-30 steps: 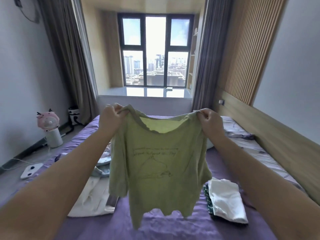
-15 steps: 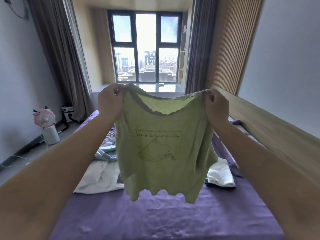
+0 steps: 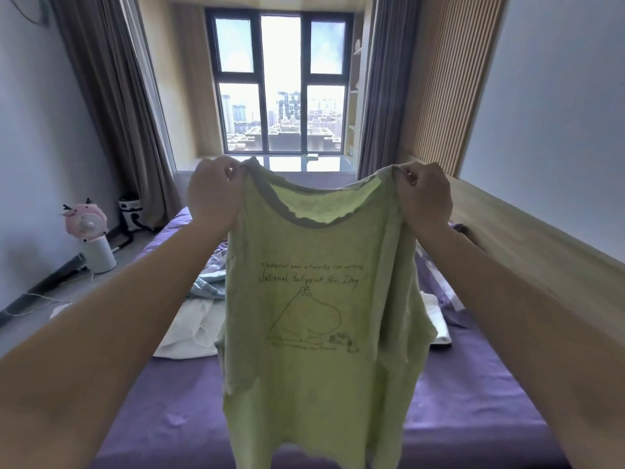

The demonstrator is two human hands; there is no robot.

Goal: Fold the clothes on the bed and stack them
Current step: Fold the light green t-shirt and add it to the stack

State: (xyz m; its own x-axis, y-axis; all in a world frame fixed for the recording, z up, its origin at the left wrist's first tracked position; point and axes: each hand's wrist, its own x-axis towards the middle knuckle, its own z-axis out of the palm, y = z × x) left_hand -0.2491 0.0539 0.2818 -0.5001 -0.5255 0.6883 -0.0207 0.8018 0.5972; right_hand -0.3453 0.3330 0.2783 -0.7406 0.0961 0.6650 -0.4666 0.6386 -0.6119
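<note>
From the head view, the only one I have, the green T-shirt fills the middle of the frame, hanging full length above the bed. My left hand pinches one shoulder at centre left, fingers curled over the fabric; my right hand pinches the other shoulder at centre right the same way. The printed side faces me: two lines of handwriting-style text I can only partly read, and a line drawing below them.

The shirt hides much of the bed behind it. To its left I can see part of a white garment lying flat, with a crumpled pale blue garment just beyond; how far either runs behind the shirt I cannot tell. To its right only a sliver of folded white clothes shows, its base too covered to make out. The shirt's hem drops out of the frame at the bottom edge.

At centre left of the frame a pink fan stands on the floor; the window is at top centre.
</note>
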